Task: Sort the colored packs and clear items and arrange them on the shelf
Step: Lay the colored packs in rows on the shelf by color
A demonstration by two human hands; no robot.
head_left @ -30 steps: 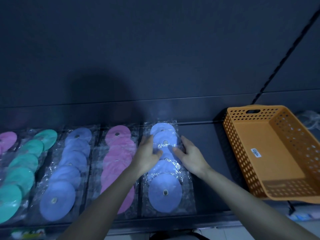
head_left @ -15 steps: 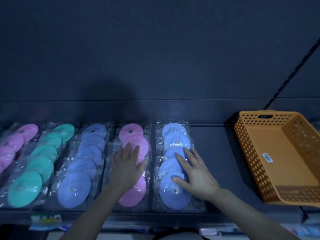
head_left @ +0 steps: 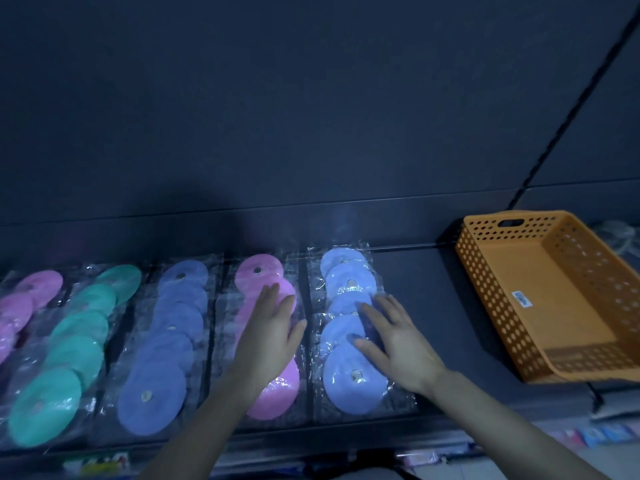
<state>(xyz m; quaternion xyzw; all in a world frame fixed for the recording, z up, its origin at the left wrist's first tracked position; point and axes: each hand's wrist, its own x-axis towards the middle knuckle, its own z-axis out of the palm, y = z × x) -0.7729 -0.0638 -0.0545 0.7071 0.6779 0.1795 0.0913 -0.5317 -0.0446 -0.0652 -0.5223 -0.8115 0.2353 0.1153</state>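
Observation:
Clear packs of coloured discs lie in rows on the dark shelf [head_left: 433, 306]. From the left: a pink row [head_left: 20, 306], a green row [head_left: 65, 355], a dark blue row [head_left: 166, 348], a pink row [head_left: 258, 271] and a light blue row [head_left: 346, 379]. My left hand [head_left: 270, 337] lies flat with straight fingers on the right-hand pink row. My right hand [head_left: 394, 337] rests open on the light blue row, fingers spread over its middle discs.
An orange perforated basket [head_left: 491, 306] stands empty on the shelf at the right. The dark back wall rises behind the rows. Below the shelf's front edge, small coloured packets [head_left: 599, 434] show at the bottom right.
My left hand has shifted from the light blue row onto the pink row beside it. My right hand slid down the light blue row toward me and now lies flat.

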